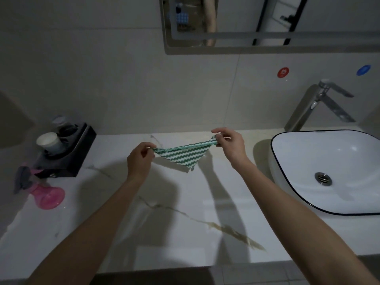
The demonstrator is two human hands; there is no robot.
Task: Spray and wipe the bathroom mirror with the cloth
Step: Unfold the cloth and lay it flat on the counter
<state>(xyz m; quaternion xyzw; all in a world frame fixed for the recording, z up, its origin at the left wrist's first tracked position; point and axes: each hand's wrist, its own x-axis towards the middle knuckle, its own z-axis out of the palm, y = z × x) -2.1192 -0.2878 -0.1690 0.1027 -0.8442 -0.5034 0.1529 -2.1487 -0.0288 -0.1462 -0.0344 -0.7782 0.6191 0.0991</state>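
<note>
Mirror (267, 21), set on the tiled wall above the worktop (185, 212), shows only its lower edge at the top of the view. Below it the pale marbled worktop carries a white basin (298, 153) with a dark rim on the right, and a chrome tap (327, 101) stands behind it. On the far left a black holder (76, 153) keeps a white cup (48, 141), and just in front of it a pink spray bottle (44, 194) lies tipped on its side. Over the middle of the worktop the green-and-white zigzag cloth (183, 154) hangs stretched between the hands, one corner drooping down. The left hand (139, 159) pinches one corner; the right hand (229, 144) pinches the opposite one.
</note>
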